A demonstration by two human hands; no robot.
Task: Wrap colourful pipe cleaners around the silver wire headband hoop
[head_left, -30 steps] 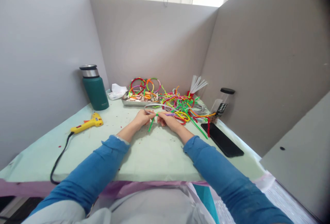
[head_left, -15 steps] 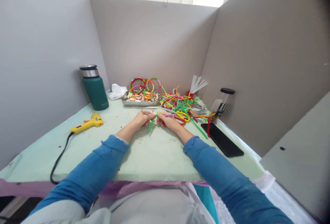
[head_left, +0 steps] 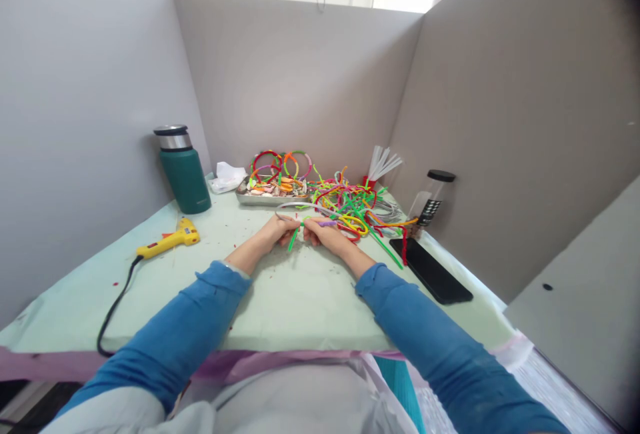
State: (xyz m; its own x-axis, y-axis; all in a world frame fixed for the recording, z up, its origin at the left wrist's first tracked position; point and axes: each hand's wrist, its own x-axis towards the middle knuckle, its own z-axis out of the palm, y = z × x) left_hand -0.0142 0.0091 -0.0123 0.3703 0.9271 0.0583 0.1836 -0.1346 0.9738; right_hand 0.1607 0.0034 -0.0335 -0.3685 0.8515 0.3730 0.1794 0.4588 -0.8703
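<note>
A thin grey hoop (head_left: 311,206) arches between my two hands above the table. My left hand (head_left: 280,231) is closed on its left end. Pinched at the right end, my right hand (head_left: 320,230) also touches a purple fuzzy wrap (head_left: 328,223) on the hoop. Between the fingertips, a green fuzzy stem (head_left: 294,240) hangs down with its lower end free. Whether the left or the right fingers hold the green stem is too small to tell. Both hands nearly touch each other.
Tangled coloured stems (head_left: 350,197) lie beyond my right hand, with a black phone (head_left: 433,273) nearer. A metal tray (head_left: 273,201) of scraps, a green bottle (head_left: 185,177) and a yellow glue gun (head_left: 170,242) stand or lie further left. A clear tube (head_left: 436,197) leans at right.
The grey hoop's arch has risen slightly and the hanging green stem has shifted a little. Both hands have stayed nearly in place.
</note>
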